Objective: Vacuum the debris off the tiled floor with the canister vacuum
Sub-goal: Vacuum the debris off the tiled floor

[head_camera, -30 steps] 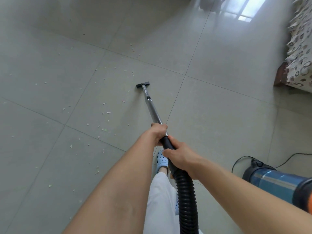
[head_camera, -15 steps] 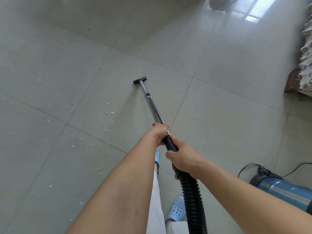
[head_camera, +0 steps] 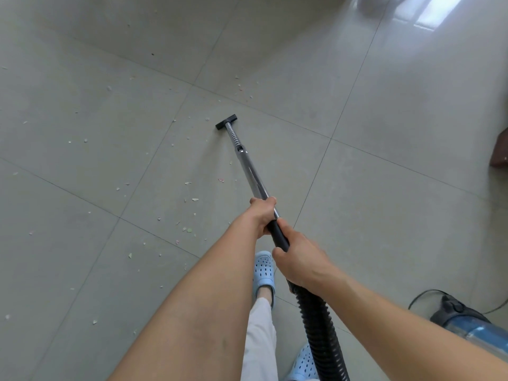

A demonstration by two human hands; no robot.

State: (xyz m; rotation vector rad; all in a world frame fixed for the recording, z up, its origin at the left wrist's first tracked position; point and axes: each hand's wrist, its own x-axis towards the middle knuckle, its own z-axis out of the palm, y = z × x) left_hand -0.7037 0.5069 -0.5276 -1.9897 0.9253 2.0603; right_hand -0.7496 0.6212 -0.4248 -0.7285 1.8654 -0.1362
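A chrome vacuum wand slants up the middle of the view and ends in a small black nozzle on the grey tiled floor. My left hand grips the wand where chrome meets the black handle. Just behind it, my right hand grips the black handle above the ribbed hose. Small pale scraps of debris lie scattered left of the wand and beyond the nozzle. The blue canister sits at the lower right.
My feet in light blue perforated clogs stand under my arms. A black power cord loops beside the canister. A dark brown furniture corner shows at the right edge. Window light reflects off the tiles at the top right.
The nozzle has slid forward past some scraps. I have stepped ahead, a foot now showing under my hands. The view has shifted left, with the patterned cloth out of sight.
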